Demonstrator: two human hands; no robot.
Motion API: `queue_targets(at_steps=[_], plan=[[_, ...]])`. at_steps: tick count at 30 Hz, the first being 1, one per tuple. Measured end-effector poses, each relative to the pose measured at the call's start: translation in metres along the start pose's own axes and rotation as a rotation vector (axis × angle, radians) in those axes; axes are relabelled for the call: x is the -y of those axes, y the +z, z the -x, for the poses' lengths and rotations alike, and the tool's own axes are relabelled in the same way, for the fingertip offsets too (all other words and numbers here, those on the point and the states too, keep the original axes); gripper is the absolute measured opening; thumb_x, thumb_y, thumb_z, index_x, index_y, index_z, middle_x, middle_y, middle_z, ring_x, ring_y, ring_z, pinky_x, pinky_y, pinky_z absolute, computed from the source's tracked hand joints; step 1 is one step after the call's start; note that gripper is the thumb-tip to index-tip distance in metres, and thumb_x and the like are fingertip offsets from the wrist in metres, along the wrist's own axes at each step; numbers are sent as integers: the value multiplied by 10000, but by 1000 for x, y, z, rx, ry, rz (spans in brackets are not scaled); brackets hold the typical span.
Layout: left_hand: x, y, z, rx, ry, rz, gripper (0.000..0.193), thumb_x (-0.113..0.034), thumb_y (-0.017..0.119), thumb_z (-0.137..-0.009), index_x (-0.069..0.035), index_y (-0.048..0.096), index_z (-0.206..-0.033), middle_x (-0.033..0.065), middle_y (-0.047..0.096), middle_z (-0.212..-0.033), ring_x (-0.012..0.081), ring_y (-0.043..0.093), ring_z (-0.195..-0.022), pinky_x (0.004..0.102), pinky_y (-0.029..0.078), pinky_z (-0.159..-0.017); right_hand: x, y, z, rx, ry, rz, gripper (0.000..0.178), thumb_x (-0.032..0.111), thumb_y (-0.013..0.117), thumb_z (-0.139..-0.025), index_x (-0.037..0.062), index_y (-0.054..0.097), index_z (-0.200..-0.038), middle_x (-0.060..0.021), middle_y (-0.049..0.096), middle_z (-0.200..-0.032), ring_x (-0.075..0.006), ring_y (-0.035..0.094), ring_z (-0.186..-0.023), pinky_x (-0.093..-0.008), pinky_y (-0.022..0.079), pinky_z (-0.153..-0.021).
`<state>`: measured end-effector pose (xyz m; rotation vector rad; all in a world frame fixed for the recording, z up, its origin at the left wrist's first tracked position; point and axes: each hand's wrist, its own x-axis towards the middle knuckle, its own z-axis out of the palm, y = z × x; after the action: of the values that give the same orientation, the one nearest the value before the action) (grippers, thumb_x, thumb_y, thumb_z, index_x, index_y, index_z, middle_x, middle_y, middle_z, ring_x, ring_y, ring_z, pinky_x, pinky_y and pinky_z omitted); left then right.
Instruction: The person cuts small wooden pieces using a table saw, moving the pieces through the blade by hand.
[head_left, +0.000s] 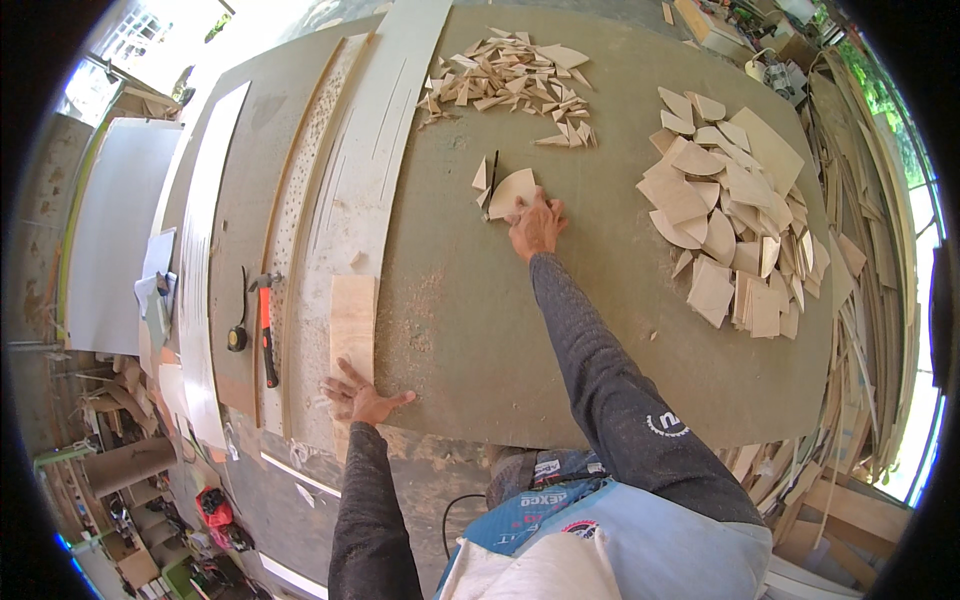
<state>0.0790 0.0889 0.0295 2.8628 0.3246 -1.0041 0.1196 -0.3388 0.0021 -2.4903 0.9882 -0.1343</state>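
My right hand (537,222) is at the middle of the big greenish-brown worktable (470,330), its bent fingers gripping the near edge of a fan-shaped piece of thin plywood (515,190). Along that piece's left side runs a thin dark strip (494,175); I cannot make out what it is. Small pointed offcuts (480,176) lie just left of it. Closer to me on the left, my left hand (362,395) rests with spread fingers on the near end of a pale rectangular plywood strip (352,315), holding nothing.
Beyond my right hand lies a heap of wood slivers (515,75). A larger pile of cut plywood pieces (730,200) covers the table's right side. On the left are a claw hammer (266,330), a tape measure (237,338) and long boards (340,170). Sawdust (415,335) is scattered nearby.
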Motion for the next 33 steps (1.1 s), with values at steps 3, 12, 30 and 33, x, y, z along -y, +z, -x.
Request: queue_targets(at_steps=[3, 12, 30, 33], plan=[[-3, -3, 2, 9, 1, 5, 1766, -650, 963, -429, -210, -346, -1530, 369, -335, -1550, 534, -272, -1464, 825, 12, -1062, 2, -1, -5, -21, 29, -32, 380, 242, 762, -853, 191, 722, -1228, -84, 452, -1385, -354, 404, -1237, -627, 389, -1009], [-6, -8, 9, 16, -9, 0, 1748, -664, 950, -444, -217, -346, -1530, 355, -330, -1560, 539, -252, -1470, 836, 32, -1054, -4, 4, 10, -13, -22, 22, 385, 271, 752, -856, 198, 733, -1233, -77, 449, -1381, -352, 403, -1240, -631, 369, -1024], [-3, -2, 0, 13, -19, -37, 1747, -657, 954, -458, -220, -366, -1517, 362, -338, -1551, 547, -260, -1463, 837, 38, -1056, -6, 5, -7, -23, -15, 0, 394, 251, 770, -848, 202, 726, -1237, -83, 461, -1374, -352, 404, -1236, -636, 376, -1004], [-4, -3, 1, 19, -16, -27, 1746, -655, 955, -454, -212, -350, -1526, 359, -338, -1552, 542, -260, -1465, 838, 31, -1055, -4, 4, -8, -22, 0, -3, 383, 259, 762, -852, 200, 728, -1229, -86, 457, -1379, -356, 403, -1242, -654, 371, -1016]])
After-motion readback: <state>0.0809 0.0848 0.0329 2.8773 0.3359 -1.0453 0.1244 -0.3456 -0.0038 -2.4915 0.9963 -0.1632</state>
